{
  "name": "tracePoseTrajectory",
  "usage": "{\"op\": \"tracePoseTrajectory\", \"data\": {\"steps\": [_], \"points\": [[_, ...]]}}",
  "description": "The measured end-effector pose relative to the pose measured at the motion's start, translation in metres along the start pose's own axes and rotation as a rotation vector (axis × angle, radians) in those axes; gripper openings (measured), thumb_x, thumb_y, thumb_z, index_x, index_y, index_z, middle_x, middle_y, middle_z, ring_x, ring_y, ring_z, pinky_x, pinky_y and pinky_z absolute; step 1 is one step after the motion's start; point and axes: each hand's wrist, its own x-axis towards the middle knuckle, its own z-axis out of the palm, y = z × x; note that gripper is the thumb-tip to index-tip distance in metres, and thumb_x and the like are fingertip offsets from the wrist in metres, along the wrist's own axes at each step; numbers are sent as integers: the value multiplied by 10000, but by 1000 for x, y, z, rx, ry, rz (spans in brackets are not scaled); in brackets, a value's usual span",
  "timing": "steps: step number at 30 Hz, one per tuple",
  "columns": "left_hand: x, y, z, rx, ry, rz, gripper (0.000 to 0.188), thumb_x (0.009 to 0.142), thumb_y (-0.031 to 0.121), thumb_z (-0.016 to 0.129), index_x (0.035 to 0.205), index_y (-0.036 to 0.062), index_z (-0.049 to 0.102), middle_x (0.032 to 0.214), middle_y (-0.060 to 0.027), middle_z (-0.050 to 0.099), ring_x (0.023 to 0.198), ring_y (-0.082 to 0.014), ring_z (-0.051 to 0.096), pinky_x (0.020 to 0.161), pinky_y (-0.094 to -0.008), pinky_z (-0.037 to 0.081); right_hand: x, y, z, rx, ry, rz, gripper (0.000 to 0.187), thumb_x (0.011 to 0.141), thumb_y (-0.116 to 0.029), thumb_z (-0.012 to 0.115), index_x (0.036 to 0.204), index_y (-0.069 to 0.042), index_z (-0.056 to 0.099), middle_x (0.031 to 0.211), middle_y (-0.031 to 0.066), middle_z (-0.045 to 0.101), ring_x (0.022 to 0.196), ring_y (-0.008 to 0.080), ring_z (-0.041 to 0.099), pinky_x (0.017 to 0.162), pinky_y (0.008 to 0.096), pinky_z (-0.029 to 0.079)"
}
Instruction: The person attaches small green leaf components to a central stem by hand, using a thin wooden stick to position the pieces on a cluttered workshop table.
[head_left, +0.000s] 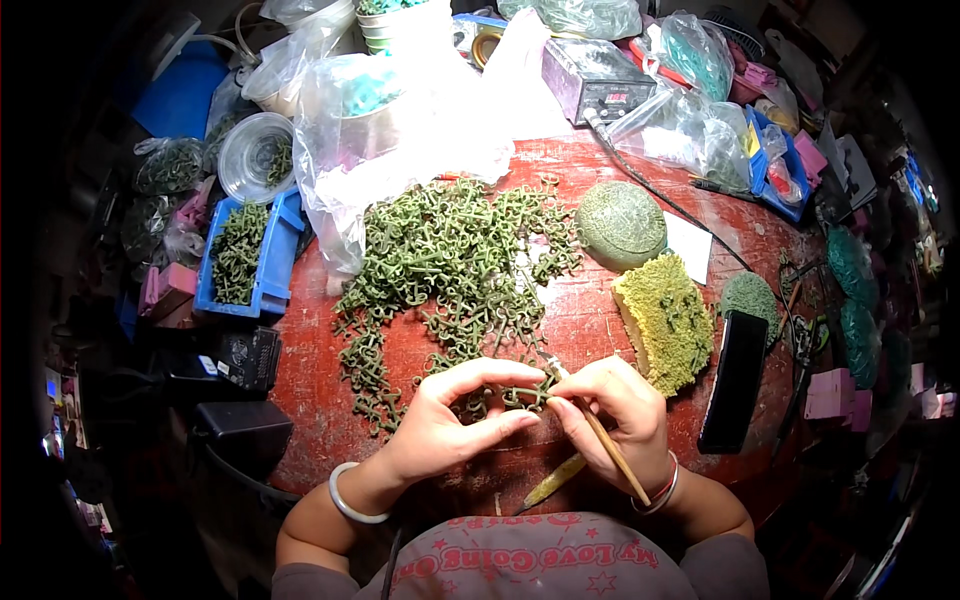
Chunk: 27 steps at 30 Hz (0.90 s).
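Observation:
My left hand [450,418] curves its thumb and fingers around a small dark green twisted piece [526,397] at the near middle of the table. My right hand [622,408] grips a thin wooden-handled tool [617,457], its pale tip pointing up and away past my left fingertips. The right thumb and forefinger also meet the near end of the small piece. Just beyond my hands spreads a loose heap of similar green curled pieces [440,245]. Under my right wrist lies a yellowish pointed stick-like tool [553,484], partly hidden.
A yellow sponge-like block [665,320] with green bits, a speckled green dome [620,224] and a black phone [735,382] lie right on the red table [310,400]. At left stands a blue bin [275,262] of green pieces. A corded control box [597,82] sits behind.

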Motion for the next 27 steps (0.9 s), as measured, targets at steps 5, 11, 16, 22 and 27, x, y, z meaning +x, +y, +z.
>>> {"op": "tracePoseTrajectory", "data": {"steps": [5, 11, 16, 22, 27], "points": [[2, -5, -1, 29, -15, 72, 285, 816, -5, 758, 1095, 0, 703, 1060, -108, 707, 1007, -192, 658, 917, -318, 497, 0, 1, 1, 13, 6, -7, 191, 782, 13, 759, 950, -26, 679, 824, 118, 635, 687, 251, 622, 603, 338, 499], [2, -10, 1, -6, -3, 99, 232, 820, -35, 741, 1048, -2, 712, 1039, -111, 709, 988, -193, 662, 903, -322, 506, -1, 1, -1, 4, -10, 3, 184, 785, 12, 759, 946, -23, 676, 809, 116, 630, 686, 247, 621, 599, 335, 497], [0, -9, -2, 3, 2, 74, 211, 822, -43, 736, 1028, -6, 714, 1026, -108, 708, 971, -185, 665, 889, -313, 512, 0, 0, 2, 11, -25, 11, 182, 797, 15, 747, 960, -14, 672, 817, 119, 635, 695, 246, 625, 605, 330, 499], [-4, 1, -7, -283, 90, -225, 183, 934, 28, 636, 1114, 15, 660, 1012, -72, 692, 825, -96, 623, 671, -228, 504, -2, 13, 10, 91, 129, 145, 168, 889, -3, 668, 1053, 23, 647, 863, 151, 655, 713, 262, 648, 643, 333, 515], [1, 5, -7, -813, 51, -243, 295, 934, 49, 585, 1219, -13, 540, 1108, -169, 610, 781, -156, 608, 527, -218, 477, 2, 25, -3, -329, -22, -97, 319, 804, 3, 678, 1114, -1, 604, 913, 161, 617, 859, 334, 592, 767, 419, 492]]}}
